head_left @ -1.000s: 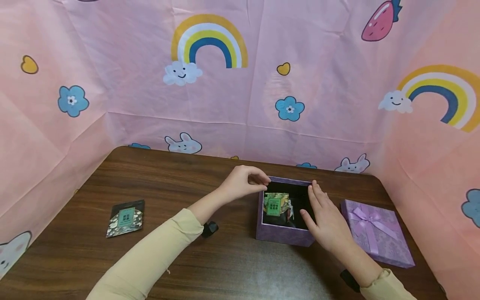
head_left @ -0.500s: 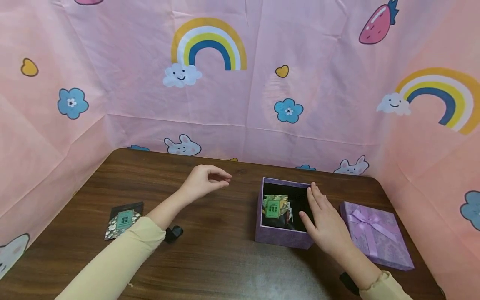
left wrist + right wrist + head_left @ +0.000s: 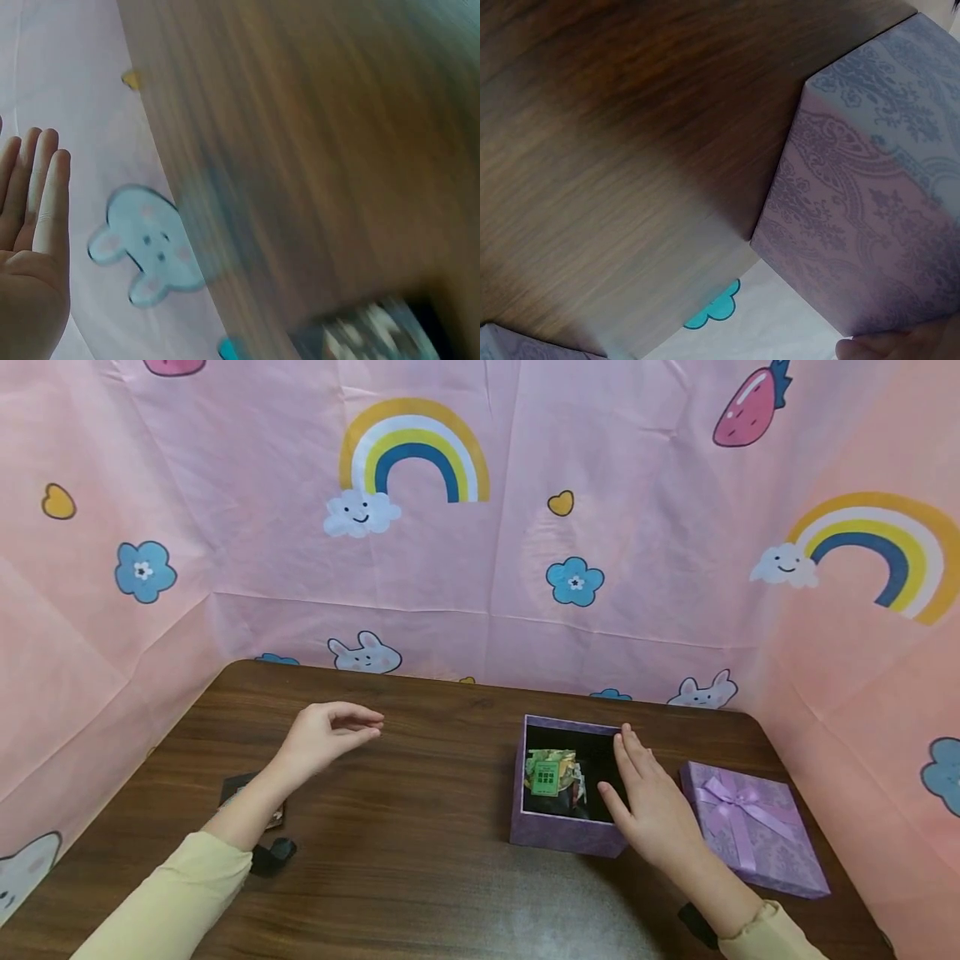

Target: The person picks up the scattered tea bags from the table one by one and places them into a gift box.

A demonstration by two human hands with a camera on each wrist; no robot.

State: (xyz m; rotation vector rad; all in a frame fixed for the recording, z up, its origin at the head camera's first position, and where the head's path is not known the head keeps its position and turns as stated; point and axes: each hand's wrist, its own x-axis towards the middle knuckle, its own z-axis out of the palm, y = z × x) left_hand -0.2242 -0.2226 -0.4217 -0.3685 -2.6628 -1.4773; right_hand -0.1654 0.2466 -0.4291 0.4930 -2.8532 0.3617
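Note:
My left hand (image 3: 322, 735) is raised over the left part of the table and holds nothing. In the left wrist view its fingers (image 3: 49, 202) are extended. Partly hidden behind the left forearm lies a flat dark sachet with a floral print (image 3: 236, 783), blurred in the left wrist view (image 3: 375, 334). To the right stands a purple patterned box (image 3: 562, 833) without its lid. Inside, at its left side, sit several sachets, the front one with a green label (image 3: 546, 778). Straight fingers of my right hand (image 3: 656, 806) rest against the box's right rim.
The purple lid with a ribbon bow (image 3: 757, 827) lies right of the box, its corner (image 3: 536, 346) showing in the right wrist view. Brown wooden table (image 3: 405, 852) runs back to pink patterned cloth (image 3: 450, 568), which also hangs at both sides.
My left hand has left the box's rim and moved far left across the table, its forearm now covering part of the sachet there. My right hand has stayed at the box.

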